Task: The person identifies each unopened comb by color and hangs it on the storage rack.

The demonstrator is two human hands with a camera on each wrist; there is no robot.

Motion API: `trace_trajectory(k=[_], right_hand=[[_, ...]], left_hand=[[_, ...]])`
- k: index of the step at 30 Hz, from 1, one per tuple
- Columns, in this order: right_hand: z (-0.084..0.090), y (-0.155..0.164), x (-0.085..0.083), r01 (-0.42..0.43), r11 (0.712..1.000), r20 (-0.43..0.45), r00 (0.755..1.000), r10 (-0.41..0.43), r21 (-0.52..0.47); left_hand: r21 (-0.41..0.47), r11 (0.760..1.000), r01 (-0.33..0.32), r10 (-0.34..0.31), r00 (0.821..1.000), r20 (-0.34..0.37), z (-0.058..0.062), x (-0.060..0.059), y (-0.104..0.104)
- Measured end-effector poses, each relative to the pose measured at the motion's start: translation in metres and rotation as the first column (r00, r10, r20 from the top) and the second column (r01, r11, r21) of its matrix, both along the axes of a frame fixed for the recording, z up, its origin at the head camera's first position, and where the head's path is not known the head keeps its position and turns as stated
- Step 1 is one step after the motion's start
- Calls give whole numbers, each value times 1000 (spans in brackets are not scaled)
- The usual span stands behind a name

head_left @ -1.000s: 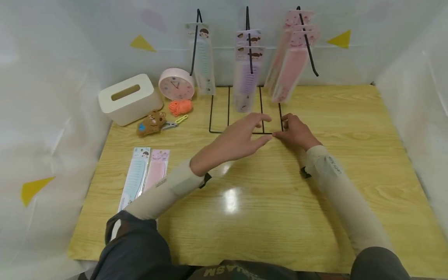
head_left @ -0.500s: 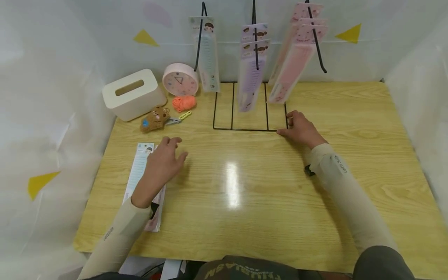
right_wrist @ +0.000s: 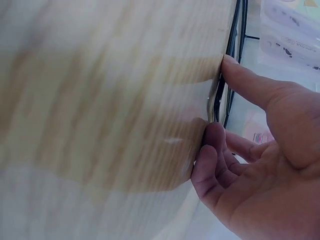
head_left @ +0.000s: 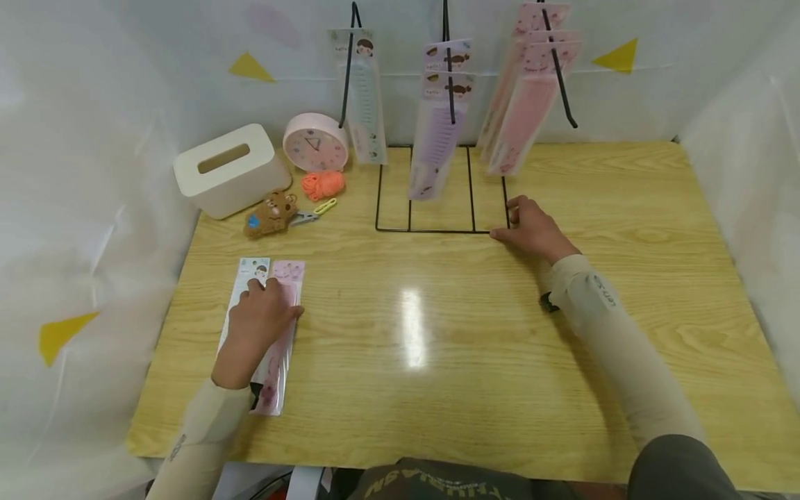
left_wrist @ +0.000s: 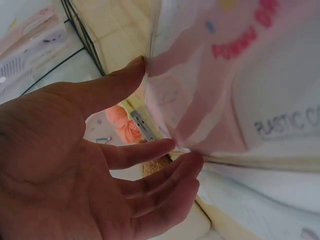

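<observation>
My left hand point(head_left: 253, 330) is over two packaged combs at the table's left. Its thumb and fingertips are at opposite edges of the pink packaged comb point(head_left: 284, 351); in the left wrist view the clear wrapper point(left_wrist: 200, 95) spans between them. A light blue packaged comb point(head_left: 236, 288) lies alongside, partly hidden under the hand. At the back, my right hand point(head_left: 534, 229) holds the front right corner of a black wire display rack point(head_left: 437, 231), thumb on the front bar and fingers on the side bar.
On the rack's hooks hang a blue comb pack point(head_left: 364, 97), purple comb packs point(head_left: 437, 132) and pink comb packs point(head_left: 528, 111). Back left are a tissue box point(head_left: 240, 180), a clock point(head_left: 315, 144), orange yarn point(head_left: 323, 185), a bear plush point(head_left: 271, 215) and a yellow-handled clip point(head_left: 325, 206).
My left hand has gone from in front of the rack, leftward and down to the pink packaged comb. The right hand has stayed at the rack's corner. The hanging purple packs have swung.
</observation>
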State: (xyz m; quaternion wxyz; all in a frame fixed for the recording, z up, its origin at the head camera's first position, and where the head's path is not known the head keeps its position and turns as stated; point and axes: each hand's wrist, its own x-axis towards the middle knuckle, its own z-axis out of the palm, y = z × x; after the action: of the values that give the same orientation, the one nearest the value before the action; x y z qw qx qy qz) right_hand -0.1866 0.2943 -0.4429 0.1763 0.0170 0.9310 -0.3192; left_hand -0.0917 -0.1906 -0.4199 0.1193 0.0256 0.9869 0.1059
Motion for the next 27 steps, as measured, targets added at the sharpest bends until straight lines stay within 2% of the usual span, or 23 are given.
trace_trajectory(k=[6, 12, 15, 19, 22, 24, 27], right_hand=[[0, 0, 0, 6, 1000, -5, 1000, -6, -4], [0, -1, 0, 8, 1000, -9, 1000, -8, -6], [-1, -2, -1, 9, 1000, -12, 1000, -9, -16], [-3, -3, -2, 12, 1000, -21, 1000, -12, -20], [-2, -4, -1, 14, 1000, -22, 1000, -15, -14], [-2, -4, 0, 14, 1000, -21, 1000, -14, -8], [-1, -3, 0, 12, 1000, -25, 1000, -12, -3]], left_hand=[[42, 999, 14, -13, 1000, -8, -5, -3, 10], [31, 1000, 6, -5, 999, -32, -2, -7, 16], [52, 999, -8, 7, 1000, 20, 0, -12, 14], [151, 988, -42, 19, 988, 153, 4, -22, 6], [293, 955, -37, -34, 972, 234, 7, -32, -1], [408, 912, -35, -98, 949, 300, 9, -39, -1], [554, 830, -59, -191, 904, 382, 15, -47, 10]])
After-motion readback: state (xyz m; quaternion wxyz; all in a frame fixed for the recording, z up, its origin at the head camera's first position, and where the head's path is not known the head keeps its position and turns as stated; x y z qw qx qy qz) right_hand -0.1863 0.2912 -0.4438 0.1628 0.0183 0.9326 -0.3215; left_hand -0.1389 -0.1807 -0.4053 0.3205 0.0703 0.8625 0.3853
